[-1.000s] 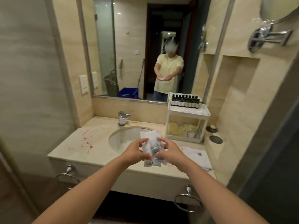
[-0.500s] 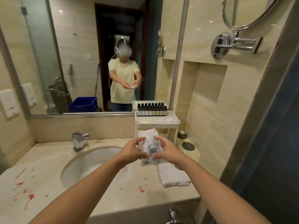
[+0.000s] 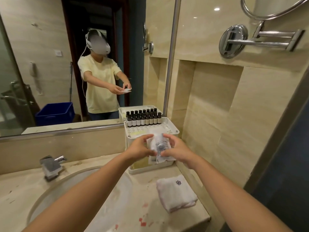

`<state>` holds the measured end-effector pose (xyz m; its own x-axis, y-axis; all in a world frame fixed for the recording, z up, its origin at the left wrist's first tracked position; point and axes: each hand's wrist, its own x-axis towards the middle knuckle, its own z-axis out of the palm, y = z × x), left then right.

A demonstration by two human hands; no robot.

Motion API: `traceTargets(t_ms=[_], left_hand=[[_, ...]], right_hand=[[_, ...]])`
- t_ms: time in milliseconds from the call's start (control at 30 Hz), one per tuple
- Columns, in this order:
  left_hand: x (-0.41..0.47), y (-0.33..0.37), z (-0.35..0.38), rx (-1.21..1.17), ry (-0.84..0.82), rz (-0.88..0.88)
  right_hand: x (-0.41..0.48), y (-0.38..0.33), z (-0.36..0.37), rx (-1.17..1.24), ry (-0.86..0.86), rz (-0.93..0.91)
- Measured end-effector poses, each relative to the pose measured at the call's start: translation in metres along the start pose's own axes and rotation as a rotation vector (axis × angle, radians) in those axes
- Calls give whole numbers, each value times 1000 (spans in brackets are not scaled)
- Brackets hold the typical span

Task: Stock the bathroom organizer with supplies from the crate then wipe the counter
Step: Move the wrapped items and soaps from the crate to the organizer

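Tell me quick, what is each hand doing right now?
Left hand: closed on the clear packets.
Right hand: closed on the same packets.

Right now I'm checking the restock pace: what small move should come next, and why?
Probably lower the clear packets, held by the left hand and right hand, onto the organizer top tray; its front looks bare before the dark bottles.

Nothing legible here: the packet (image 3: 160, 147) carries blurred print, the folded towel (image 3: 175, 195) only a dark flower emblem.

Two hands (image 3: 157, 148), one towel (image 3: 175, 193)
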<state>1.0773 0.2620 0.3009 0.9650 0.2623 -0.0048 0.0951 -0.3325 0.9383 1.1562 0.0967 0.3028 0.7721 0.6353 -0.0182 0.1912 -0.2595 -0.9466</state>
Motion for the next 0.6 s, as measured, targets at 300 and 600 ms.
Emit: traceTargets(t_ms=[300,600], left_hand=[[104,6,-3,59,50,37],[223,2,7,46,76,-12]], right_hand=[[96,3,-42,-84,71,8],[205,19,-89,-90,25,59]])
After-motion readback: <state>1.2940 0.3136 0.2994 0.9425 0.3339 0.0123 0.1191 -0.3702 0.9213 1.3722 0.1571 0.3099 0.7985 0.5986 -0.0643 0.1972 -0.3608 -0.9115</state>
